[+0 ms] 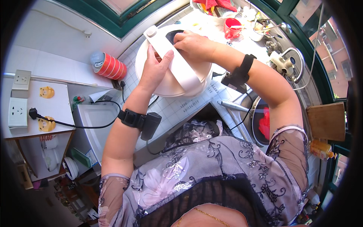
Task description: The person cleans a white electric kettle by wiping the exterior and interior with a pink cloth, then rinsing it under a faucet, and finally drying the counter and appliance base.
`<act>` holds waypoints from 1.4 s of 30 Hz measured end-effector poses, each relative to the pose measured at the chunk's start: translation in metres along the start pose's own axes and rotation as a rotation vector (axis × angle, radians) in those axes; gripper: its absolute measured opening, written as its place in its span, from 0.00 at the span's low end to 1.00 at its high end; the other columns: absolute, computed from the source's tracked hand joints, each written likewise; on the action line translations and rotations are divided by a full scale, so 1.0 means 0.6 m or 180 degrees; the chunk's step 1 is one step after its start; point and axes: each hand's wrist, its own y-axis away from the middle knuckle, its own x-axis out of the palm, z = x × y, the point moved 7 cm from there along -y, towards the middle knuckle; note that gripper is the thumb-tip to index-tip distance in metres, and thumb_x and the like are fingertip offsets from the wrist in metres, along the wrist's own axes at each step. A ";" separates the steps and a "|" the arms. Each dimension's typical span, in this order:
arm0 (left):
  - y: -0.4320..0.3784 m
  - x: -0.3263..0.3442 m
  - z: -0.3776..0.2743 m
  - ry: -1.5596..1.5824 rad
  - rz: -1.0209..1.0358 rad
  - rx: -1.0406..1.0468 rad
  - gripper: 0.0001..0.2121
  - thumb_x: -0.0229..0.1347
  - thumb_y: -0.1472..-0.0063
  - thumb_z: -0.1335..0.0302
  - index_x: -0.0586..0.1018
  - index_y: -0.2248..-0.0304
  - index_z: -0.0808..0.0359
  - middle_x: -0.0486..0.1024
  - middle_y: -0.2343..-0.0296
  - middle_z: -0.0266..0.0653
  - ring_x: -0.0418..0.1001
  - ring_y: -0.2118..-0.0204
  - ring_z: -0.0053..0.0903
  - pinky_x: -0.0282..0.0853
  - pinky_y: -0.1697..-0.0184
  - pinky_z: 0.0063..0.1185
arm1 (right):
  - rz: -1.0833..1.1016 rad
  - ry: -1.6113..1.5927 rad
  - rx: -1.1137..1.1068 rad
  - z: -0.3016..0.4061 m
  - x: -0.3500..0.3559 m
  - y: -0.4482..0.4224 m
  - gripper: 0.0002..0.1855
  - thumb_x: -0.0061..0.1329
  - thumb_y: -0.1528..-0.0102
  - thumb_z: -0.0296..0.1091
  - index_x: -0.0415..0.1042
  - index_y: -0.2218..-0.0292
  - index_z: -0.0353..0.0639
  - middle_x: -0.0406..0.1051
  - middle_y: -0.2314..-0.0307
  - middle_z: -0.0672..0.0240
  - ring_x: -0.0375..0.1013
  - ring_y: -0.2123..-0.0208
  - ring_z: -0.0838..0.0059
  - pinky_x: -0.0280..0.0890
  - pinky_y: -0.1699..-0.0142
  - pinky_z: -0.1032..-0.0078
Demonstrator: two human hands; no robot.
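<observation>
A white round lidded appliance (144, 73), which looks like a rice cooker, stands on the counter before me. A broad white carrying handle (181, 66) crosses its lid. My left hand (156, 66) grips this handle, thumb on top and fingers at its left side, partly under it. My right hand (195, 45) reaches over the far right of the lid, fingers bent. Its fingertips touch the edge of a dark grey patch (171, 36); whether that is a panel or a cloth I cannot tell. The right palm side is hidden. Dark straps with small devices circle both forearms.
Stacked red cups (112, 66) lie tilted at the left wall. A black plug (33, 113) sits in a wall socket, its cord running right. A red mug (232, 28) and a utensil pot (256, 32) stand behind. At right are a faucet (286, 63) and a sink (251, 105).
</observation>
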 end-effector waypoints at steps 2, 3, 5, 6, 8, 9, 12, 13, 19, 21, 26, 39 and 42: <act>0.005 -0.003 -0.005 -0.0068 -0.0004 -0.0076 0.29 0.56 0.40 0.70 0.55 0.45 0.69 0.70 0.58 0.43 0.70 0.56 0.25 0.67 0.54 0.21 | 0.0291 -0.0245 0.0109 0.020 -0.013 0.002 0.09 0.48 0.52 0.24 0.77 0.68 0.38 0.70 0.65 0.63 0.67 0.59 0.60 0.64 0.51 0.69; 0.010 -0.004 -0.007 -0.0055 -0.0007 -0.0118 0.29 0.56 0.40 0.70 0.55 0.44 0.69 0.70 0.58 0.44 0.70 0.56 0.25 0.67 0.54 0.21 | 0.0366 -0.0405 0.0154 0.022 -0.026 0.005 0.09 0.47 0.52 0.24 0.78 0.68 0.38 0.71 0.66 0.63 0.68 0.60 0.60 0.64 0.52 0.70; 0.010 -0.004 -0.008 -0.0002 0.0004 -0.0190 0.30 0.55 0.40 0.70 0.54 0.44 0.69 0.70 0.58 0.45 0.71 0.56 0.25 0.67 0.53 0.22 | 0.0698 -0.0996 0.0478 0.004 -0.056 0.003 0.12 0.45 0.54 0.22 0.77 0.67 0.36 0.72 0.67 0.60 0.71 0.63 0.61 0.66 0.54 0.72; 0.009 -0.002 -0.010 0.0033 0.0033 -0.0110 0.30 0.55 0.40 0.70 0.53 0.44 0.69 0.70 0.57 0.45 0.71 0.56 0.26 0.68 0.53 0.22 | 0.0289 -0.0993 0.0727 -0.019 -0.079 0.009 0.13 0.44 0.54 0.24 0.77 0.67 0.37 0.73 0.68 0.59 0.73 0.64 0.62 0.67 0.55 0.73; 0.005 0.003 -0.008 0.0131 0.0085 0.0052 0.30 0.55 0.39 0.70 0.52 0.44 0.69 0.70 0.57 0.46 0.71 0.56 0.26 0.68 0.53 0.22 | -0.0487 -0.0600 0.1199 -0.085 -0.116 0.023 0.13 0.45 0.51 0.28 0.77 0.65 0.36 0.74 0.70 0.59 0.75 0.67 0.66 0.69 0.58 0.74; 0.005 0.005 -0.005 0.0118 0.0129 -0.0006 0.31 0.54 0.39 0.70 0.51 0.42 0.69 0.68 0.55 0.46 0.70 0.54 0.26 0.67 0.51 0.22 | -0.0825 -0.0466 0.1465 -0.113 -0.131 0.036 0.13 0.46 0.50 0.31 0.76 0.64 0.35 0.75 0.71 0.59 0.75 0.69 0.67 0.69 0.60 0.75; 0.007 0.008 -0.010 0.0081 0.0175 -0.0092 0.32 0.53 0.38 0.70 0.49 0.41 0.68 0.66 0.53 0.46 0.67 0.52 0.26 0.65 0.49 0.23 | -0.1211 -0.1259 0.1981 -0.155 -0.125 0.064 0.17 0.51 0.47 0.40 0.74 0.65 0.33 0.74 0.73 0.61 0.74 0.71 0.77 0.68 0.65 0.80; 0.006 0.008 -0.013 0.0068 0.0136 -0.0064 0.31 0.53 0.38 0.71 0.50 0.42 0.69 0.67 0.54 0.46 0.69 0.53 0.26 0.66 0.50 0.22 | -0.1171 -0.1301 0.2139 -0.156 -0.112 0.066 0.15 0.52 0.47 0.39 0.74 0.67 0.32 0.74 0.74 0.62 0.74 0.71 0.80 0.68 0.66 0.81; 0.008 0.004 -0.011 0.0050 0.0087 -0.0036 0.30 0.54 0.39 0.71 0.52 0.43 0.70 0.68 0.55 0.45 0.69 0.54 0.25 0.67 0.51 0.22 | -0.0151 0.0153 0.1468 -0.070 -0.056 0.024 0.11 0.47 0.49 0.33 0.79 0.68 0.39 0.70 0.68 0.51 0.71 0.64 0.54 0.65 0.56 0.64; 0.007 0.006 -0.012 0.0101 0.0105 -0.0024 0.31 0.54 0.39 0.71 0.52 0.43 0.70 0.68 0.55 0.45 0.69 0.54 0.25 0.66 0.51 0.22 | 0.0358 0.0350 0.1417 -0.064 -0.040 0.011 0.12 0.45 0.50 0.29 0.79 0.67 0.43 0.67 0.66 0.53 0.66 0.58 0.56 0.63 0.53 0.65; 0.005 0.006 -0.008 0.0188 0.0120 -0.0031 0.31 0.54 0.39 0.71 0.51 0.43 0.70 0.67 0.54 0.44 0.69 0.53 0.25 0.66 0.51 0.22 | 0.0430 0.0315 0.1082 -0.051 -0.026 0.002 0.14 0.45 0.54 0.25 0.80 0.67 0.45 0.67 0.65 0.58 0.64 0.56 0.57 0.61 0.51 0.66; 0.006 0.012 -0.008 0.0168 0.0265 -0.0135 0.33 0.52 0.37 0.70 0.47 0.40 0.68 0.64 0.50 0.44 0.65 0.49 0.25 0.62 0.47 0.23 | 0.0971 0.0459 0.0715 -0.037 -0.019 -0.010 0.10 0.50 0.53 0.32 0.77 0.67 0.41 0.67 0.61 0.60 0.62 0.54 0.57 0.57 0.48 0.64; 0.004 0.008 -0.008 0.0151 0.0154 -0.0045 0.30 0.54 0.39 0.71 0.51 0.43 0.68 0.67 0.55 0.43 0.68 0.54 0.24 0.66 0.51 0.21 | 0.0549 0.0256 0.0215 -0.025 -0.022 -0.003 0.10 0.51 0.50 0.33 0.76 0.66 0.41 0.67 0.62 0.59 0.63 0.55 0.57 0.58 0.49 0.64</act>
